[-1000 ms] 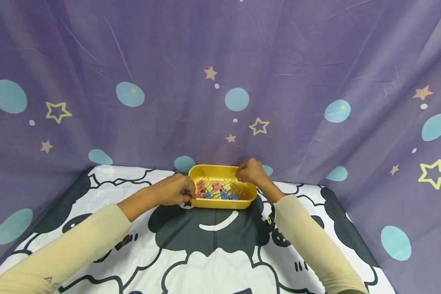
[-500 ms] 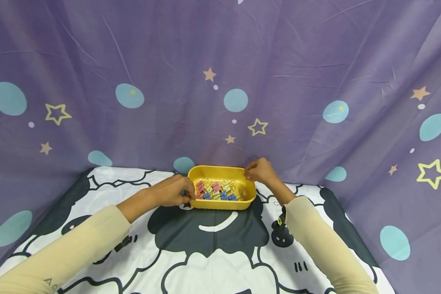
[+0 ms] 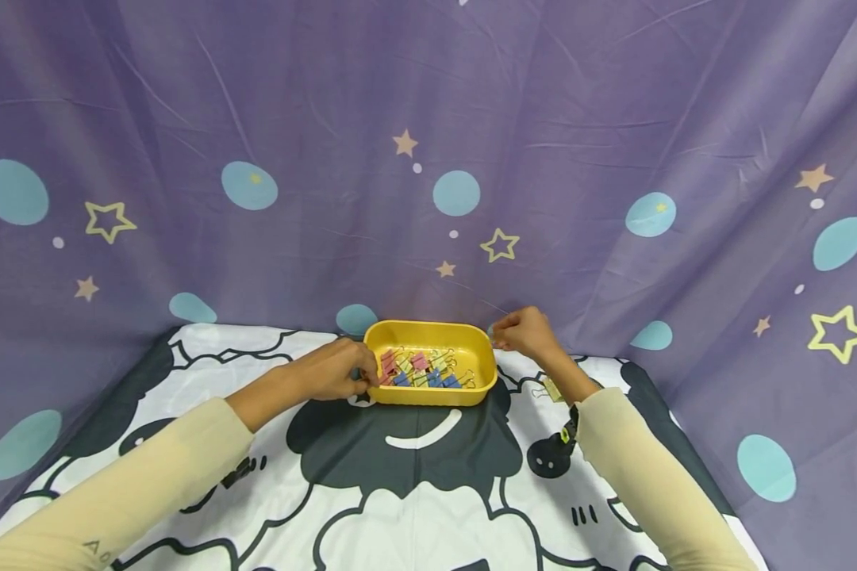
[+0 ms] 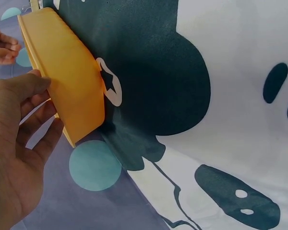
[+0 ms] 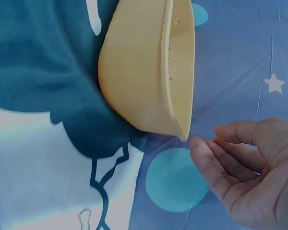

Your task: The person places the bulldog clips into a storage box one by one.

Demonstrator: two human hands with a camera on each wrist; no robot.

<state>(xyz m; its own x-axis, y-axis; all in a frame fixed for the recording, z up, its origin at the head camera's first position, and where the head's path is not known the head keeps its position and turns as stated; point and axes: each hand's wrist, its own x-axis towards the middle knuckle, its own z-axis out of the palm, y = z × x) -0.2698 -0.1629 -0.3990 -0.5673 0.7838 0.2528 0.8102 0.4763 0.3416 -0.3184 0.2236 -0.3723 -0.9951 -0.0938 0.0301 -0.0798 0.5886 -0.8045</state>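
Note:
A yellow plastic bin [image 3: 428,396] stands at the back of the cloth, against the purple curtain. Inside it lie several binder clips [image 3: 420,362] in pink, blue and pale yellow with wire handles. My left hand [image 3: 339,369] pinches the bin's left rim, its thumb and fingertips meeting the edge in the left wrist view. Just beyond the bin's right end is my right hand [image 3: 528,333], raised, fingers loosely bent and nothing visible between them. A small gap separates its fingertips from the bin [image 5: 139,72] in the right wrist view.
One pale yellow binder clip [image 3: 551,389] lies on the cloth beside my right wrist. Black-and-white cartoon-print cloth [image 3: 428,523] covers the surface. A purple curtain [image 3: 357,159] rises behind and along both sides.
My right hand has moved right, from over the bin's right end to just outside it. The pale yellow clip near the right wrist has come into view. My left hand stays put.

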